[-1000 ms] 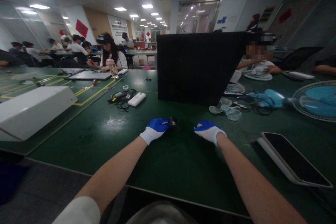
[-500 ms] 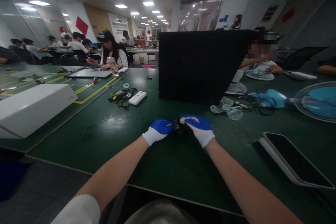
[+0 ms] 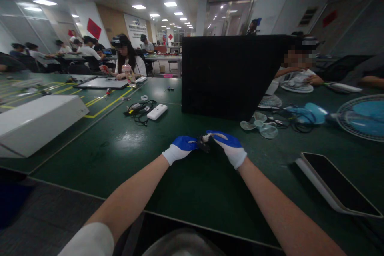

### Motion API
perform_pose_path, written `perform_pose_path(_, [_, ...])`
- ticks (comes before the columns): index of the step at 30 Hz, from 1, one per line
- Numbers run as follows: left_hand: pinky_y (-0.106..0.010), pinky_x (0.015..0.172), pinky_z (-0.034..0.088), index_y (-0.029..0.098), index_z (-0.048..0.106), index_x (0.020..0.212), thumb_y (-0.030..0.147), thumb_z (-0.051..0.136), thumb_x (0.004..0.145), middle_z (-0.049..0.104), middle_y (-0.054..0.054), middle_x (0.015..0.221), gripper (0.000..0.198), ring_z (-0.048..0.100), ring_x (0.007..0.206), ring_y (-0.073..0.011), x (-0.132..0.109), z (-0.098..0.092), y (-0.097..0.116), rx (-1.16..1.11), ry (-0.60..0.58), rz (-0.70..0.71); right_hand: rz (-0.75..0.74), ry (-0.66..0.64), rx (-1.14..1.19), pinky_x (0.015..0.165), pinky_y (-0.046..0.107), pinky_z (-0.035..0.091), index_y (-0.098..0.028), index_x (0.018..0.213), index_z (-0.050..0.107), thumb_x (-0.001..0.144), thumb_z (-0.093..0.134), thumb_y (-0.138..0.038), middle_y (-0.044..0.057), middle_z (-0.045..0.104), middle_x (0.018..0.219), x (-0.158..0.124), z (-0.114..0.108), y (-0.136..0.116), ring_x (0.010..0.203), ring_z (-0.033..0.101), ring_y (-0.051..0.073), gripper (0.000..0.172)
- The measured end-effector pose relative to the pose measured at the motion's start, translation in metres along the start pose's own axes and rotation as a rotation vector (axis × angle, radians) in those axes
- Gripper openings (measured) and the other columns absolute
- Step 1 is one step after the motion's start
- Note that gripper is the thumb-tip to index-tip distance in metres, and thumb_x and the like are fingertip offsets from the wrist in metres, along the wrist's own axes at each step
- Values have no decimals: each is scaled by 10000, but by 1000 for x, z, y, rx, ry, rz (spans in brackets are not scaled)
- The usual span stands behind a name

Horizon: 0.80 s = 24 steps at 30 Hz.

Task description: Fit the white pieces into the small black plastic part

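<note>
A small black object, whose exact kind I cannot make out, is held just above the green table. My left hand, in a blue and white glove, is closed on its left side. From the right, my right hand, gloved alike, has its fingers pinched at the upper edge of the object. Something pale shows by those fingertips; whether it is a part or the glove is unclear. The fingers hide much of the object.
Ahead stands a large black box. A white power bank lies beside black cables. To the right are a clear fan blade, a blue fan and a phone on a stand. A white box sits left.
The black object has turned slightly between my hands, and more of its top shows. My right hand has tilted a little; my left hand stays nearly in place.
</note>
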State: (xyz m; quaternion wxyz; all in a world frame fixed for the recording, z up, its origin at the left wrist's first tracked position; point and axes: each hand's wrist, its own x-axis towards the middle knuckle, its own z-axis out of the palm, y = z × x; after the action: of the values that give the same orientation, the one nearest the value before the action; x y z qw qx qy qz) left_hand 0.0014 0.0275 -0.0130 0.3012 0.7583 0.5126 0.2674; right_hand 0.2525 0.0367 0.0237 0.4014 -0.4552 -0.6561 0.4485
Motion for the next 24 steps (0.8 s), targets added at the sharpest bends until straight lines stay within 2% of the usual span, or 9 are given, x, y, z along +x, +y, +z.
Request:
perform_pose_path(3, [-340, 972, 525, 228, 777, 1046, 393, 529, 976, 778, -14, 1054, 306, 701, 996, -196, 1, -2, -1, -4, -11, -21, 75, 85, -53, 1075, 454, 479, -258, 1324, 655, 959, 342, -692, 75, 595, 1473, 11, -31, 11, 1388, 521, 272, 648])
perform_pose_path(4, [-343, 972, 523, 228, 774, 1053, 399, 525, 978, 775, -17, 1060, 312, 699, 1001, -197, 1, -3, -1, -4, -17, -15, 135, 60, -41, 1066, 460, 482, -243, 1331, 651, 978, 192, -695, 94, 587, 1479, 15, -42, 15, 1399, 510, 275, 734])
perform_pose_path(6, [-346, 979, 518, 226, 769, 1070, 405, 528, 976, 768, -24, 1080, 315, 693, 1019, -200, 1, -5, -1, 4, -24, 19, 202, 17, -27, 1042, 461, 494, -204, 1351, 632, 949, -18, -703, 136, 597, 1461, 20, -58, 20, 1379, 531, 292, 913])
perform_pose_path(9, [-351, 988, 510, 222, 761, 1088, 389, 512, 984, 758, -26, 1091, 318, 685, 1027, -199, 0, -9, -1, 31, -39, 53, 187, 55, -68, 986, 442, 531, -177, 1398, 576, 832, -180, -764, 161, 560, 1493, 21, -72, 24, 1347, 562, 312, 1111])
perform_pose_path(11, [-357, 984, 512, 224, 757, 1099, 396, 499, 989, 758, -26, 1087, 329, 687, 1016, -200, 0, -10, 0, 39, -46, 27, 171, 86, -52, 975, 437, 541, -162, 1418, 543, 790, -211, -786, 174, 521, 1525, 20, -74, 25, 1354, 555, 311, 1163])
perform_pose_path(17, [-345, 1019, 498, 242, 752, 1114, 406, 534, 973, 760, -24, 1136, 307, 688, 1075, -201, 0, -11, 2, 6, -30, 5, 193, 88, 86, 1033, 425, 510, -131, 1425, 516, 826, -200, -750, 186, 453, 1572, 17, -77, 28, 1403, 507, 286, 1120])
perform_pose_path(20, [-347, 1022, 498, 250, 753, 1119, 420, 554, 961, 759, -26, 1155, 305, 692, 1086, -206, 0, -11, 3, -6, -35, 14, 215, 115, 254, 1041, 441, 508, -146, 1337, 598, 853, -89, -795, 181, 508, 1533, 18, -77, 30, 1393, 517, 302, 1062])
perform_pose_path(24, [-352, 1013, 501, 230, 762, 1095, 415, 566, 955, 765, -28, 1132, 303, 694, 1070, -212, 1, -10, 3, -14, -41, 27, 267, 208, 602, 1017, 441, 532, -155, 1170, 699, 914, 85, -783, 189, 672, 1346, 19, -74, 32, 1303, 600, 306, 915])
